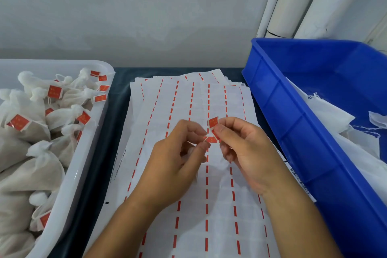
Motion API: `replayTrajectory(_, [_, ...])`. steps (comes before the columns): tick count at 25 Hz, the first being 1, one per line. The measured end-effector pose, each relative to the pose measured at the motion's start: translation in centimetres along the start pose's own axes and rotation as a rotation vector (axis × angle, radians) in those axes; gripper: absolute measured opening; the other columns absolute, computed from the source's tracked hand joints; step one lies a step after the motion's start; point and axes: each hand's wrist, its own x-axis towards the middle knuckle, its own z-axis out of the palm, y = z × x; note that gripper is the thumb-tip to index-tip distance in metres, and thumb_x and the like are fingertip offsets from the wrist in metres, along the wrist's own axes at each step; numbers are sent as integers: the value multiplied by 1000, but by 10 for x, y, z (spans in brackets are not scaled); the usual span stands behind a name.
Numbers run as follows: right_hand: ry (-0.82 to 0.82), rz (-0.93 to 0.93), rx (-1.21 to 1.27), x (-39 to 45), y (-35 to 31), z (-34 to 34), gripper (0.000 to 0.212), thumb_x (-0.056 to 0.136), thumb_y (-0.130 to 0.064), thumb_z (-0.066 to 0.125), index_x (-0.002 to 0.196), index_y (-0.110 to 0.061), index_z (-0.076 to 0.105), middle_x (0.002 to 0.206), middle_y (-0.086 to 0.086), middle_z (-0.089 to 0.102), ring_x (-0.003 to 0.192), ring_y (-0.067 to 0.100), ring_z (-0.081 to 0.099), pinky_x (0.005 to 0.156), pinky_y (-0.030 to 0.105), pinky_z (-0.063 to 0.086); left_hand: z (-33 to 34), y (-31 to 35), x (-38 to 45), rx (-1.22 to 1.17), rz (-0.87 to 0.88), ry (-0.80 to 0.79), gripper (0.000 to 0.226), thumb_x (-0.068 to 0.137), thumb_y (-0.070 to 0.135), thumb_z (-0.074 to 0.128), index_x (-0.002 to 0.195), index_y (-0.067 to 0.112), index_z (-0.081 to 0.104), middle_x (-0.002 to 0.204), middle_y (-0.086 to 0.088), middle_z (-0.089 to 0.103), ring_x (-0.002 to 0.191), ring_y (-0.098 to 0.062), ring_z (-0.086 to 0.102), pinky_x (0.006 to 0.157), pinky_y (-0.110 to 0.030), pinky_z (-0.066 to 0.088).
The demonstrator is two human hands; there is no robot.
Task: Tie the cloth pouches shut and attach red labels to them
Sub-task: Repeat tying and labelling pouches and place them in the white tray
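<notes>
Spent backing sheets (188,174) cover the table; both the left hand (178,163) and right hand (240,148) pinch a red label (213,122), which risks folding and sticking to itself.

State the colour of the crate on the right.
Blue. The crate shows in the head view, the only view, with white cloth inside.

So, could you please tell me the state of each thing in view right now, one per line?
left hand: pinching the red label
right hand: pinching the same label
red label: off the sheet, folded, held between both hands
label sheets: stacked flat, labels peeled away
white tray: full of tied, labelled pouches
blue bin: holds flat white pouches
</notes>
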Motion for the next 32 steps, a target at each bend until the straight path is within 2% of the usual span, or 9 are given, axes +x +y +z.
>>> replayTrajectory(2, [-4, 6, 20, 0, 1, 0, 9, 97, -34, 68, 97, -36, 76, 68, -1, 64, 59, 7, 57, 57, 18, 50, 1, 0, 1, 19, -6, 12, 19, 99, 27, 61, 102, 45, 61, 101, 29, 66, 89, 1, 71, 75, -14, 57])
replayTrajectory(6, [26, 8, 94, 1, 0, -1, 17, 94, -37, 71, 109, -45, 72, 72, 0, 63, 61, 8, 56, 60, 20, 51, 2, 0, 1, -48, -43, 59, 26, 99, 26, 61, 105, 50, 68, 105, 34, 69, 87, 2, 72, 75, -11, 56])
replayTrajectory(12, [13, 22, 529, 3, -7, -8, 10, 83, -33, 79, 93, -31, 74, 74, -3, 61, 56, 7, 50, 51, 20, 44, 2, -4, 4, -82, -91, 91, 29, 100, 26, 61, 110, 51, 69, 111, 39, 66, 88, 2, 73, 68, -9, 55])
replayTrajectory(15, [-29, -90, 272, 1, -6, -11, 16, 78, -43, 79, 82, -34, 66, 71, -3, 61, 57, 9, 51, 53, 22, 46, 2, -4, 4, -112, -91, 98, 28, 99, 25, 62, 108, 50, 70, 109, 35, 69, 87, 0, 74, 67, -11, 56])
replayTrajectory(17, [-59, -164, -5, -1, -4, -11, 24, 79, -47, 79, 81, -35, 58, 74, -4, 68, 59, 9, 58, 57, 19, 50, 2, -5, 3, -132, -91, 92, 29, 98, 22, 65, 105, 49, 70, 102, 29, 72, 85, -3, 75, 66, -14, 57])
replayTrajectory(20, [-76, -200, -227, 0, -2, -12, 33, 82, -49, 80, 82, -32, 51, 81, -5, 73, 67, 11, 65, 62, 18, 55, 1, -5, 4, -147, -87, 50, 30, 96, 19, 67, 109, 46, 70, 103, 29, 72, 85, -5, 75, 67, -13, 57])
replayTrajectory(27, [-16, -216, -388, 0, 3, -10, 34, 79, -60, 73, 81, -36, 49, 77, -7, 70, 64, 19, 60, 59, 26, 57, 2, -8, 2, -135, -56, 14, 34, 95, 17, 70, 116, 44, 71, 103, 28, 73, 84, -6, 75, 69, -10, 55])
replayTrajectory(30, [-16, -204, -373, 1, 5, -9, 28, 83, -54, 75, 93, -36, 56, 81, -9, 72, 71, 17, 67, 64, 32, 61, 2, -8, 2, -178, -46, 41, 32, 97, 20, 67, 119, 43, 67, 97, 22, 75, 82, -8, 76, 69, -12, 56])
replayTrajectory(32, [-38, -182, -378, 1, 7, -8, 24, 87, -51, 74, 104, -41, 59, 86, -13, 73, 79, 14, 70, 68, 29, 62, 3, -7, 3, -229, -46, 50, 40, 94, 27, 66, 130, 43, 59, 91, 15, 77, 81, -11, 76, 71, -12, 56])
